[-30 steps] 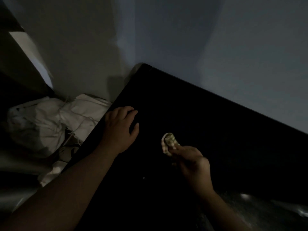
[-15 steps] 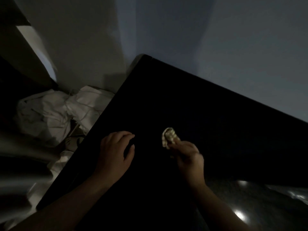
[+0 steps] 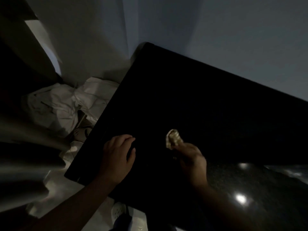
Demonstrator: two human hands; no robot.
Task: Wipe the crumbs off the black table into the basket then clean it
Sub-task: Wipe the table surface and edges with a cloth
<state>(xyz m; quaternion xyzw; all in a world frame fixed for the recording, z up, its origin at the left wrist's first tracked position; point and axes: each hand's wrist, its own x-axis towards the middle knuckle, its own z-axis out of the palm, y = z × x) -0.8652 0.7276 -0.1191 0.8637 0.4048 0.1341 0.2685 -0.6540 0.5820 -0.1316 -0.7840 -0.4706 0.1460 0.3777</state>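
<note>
Your left hand (image 3: 117, 157) has slid along the left edge of the black table (image 3: 208, 100) toward its near-left corner. It rests palm down, fingers loosely curved, holding nothing. Your right hand (image 3: 191, 158) pinches a small crumpled pale cloth (image 3: 173, 139) near the table's near edge. Crumbs are too dark to see. White bags (image 3: 66, 105) lie beside the left edge.

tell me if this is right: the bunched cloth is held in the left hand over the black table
Wrong hand. The head view shows the bunched cloth gripped in the right hand, over the black table; the left hand rests on it.
</note>
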